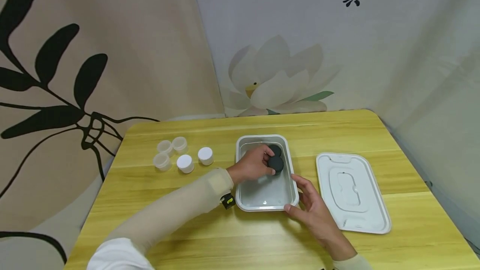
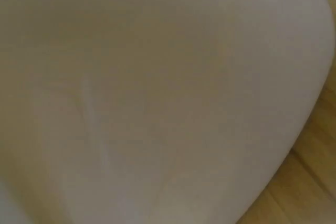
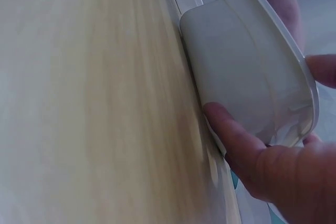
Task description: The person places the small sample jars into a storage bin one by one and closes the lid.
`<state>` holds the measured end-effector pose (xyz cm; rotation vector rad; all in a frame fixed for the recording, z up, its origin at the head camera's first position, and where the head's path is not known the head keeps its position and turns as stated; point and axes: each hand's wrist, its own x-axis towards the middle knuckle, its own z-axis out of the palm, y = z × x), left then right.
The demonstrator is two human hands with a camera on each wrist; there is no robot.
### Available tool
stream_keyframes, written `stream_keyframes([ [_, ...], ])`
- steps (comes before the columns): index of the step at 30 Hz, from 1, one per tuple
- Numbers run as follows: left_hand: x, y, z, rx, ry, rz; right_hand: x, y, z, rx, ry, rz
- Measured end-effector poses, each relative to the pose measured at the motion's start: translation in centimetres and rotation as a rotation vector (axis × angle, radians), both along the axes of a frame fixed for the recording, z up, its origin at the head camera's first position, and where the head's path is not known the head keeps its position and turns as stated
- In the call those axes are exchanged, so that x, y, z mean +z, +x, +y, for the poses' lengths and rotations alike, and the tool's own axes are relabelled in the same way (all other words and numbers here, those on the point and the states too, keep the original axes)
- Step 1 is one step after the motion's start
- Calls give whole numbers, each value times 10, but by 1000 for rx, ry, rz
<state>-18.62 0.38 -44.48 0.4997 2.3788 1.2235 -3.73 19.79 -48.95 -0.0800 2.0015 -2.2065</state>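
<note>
Gripping a black puck (image 1: 276, 164) inside the tray (image 1: 262, 207), hands apart.

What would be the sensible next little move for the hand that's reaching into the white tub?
Probably lift the black disc straight up out of the white tub. The left hand already has its fingers around that disc, a second black disc lies just behind it, and the right hand steadies the tub's near corner, so the tub should stay put.
</note>
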Motion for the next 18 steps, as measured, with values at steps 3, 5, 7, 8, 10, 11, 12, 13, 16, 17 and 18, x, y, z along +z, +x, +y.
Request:
stream_keyframes([
  [3,-4,2,2,2,-13,-1,-1,0,0,0,-2,-1],
  [5,-5,3,2,4,-31,5,-1,0,0,2,-2,-1],
  [7,-6,4,3,-2,-55,13,-1,-1,-1,3,3,0],
  [8,-6,4,3,-8,-66,18,-1,-1,-1,3,9,3],
  [10,-5,5,3,-17,-76,20,-1,-1,0,-1,17,3],
  [11,-5,5,3,-20,-82,20,-1,-1,0,-5,24,3],
  [12,-5,6,3,-20,-84,18,-1,-1,0,-7,28,2],
  [13,-5,6,3,-16,-84,14,0,-1,0,-9,31,0],
  [16,-4,5,2,1,-74,1,0,-1,0,-13,34,-6],
  [17,-3,6,2,5,-75,-3,0,-1,0,-11,33,-7],
  [18,-2,6,2,7,-75,-10,0,-1,0,-10,33,-6],
])
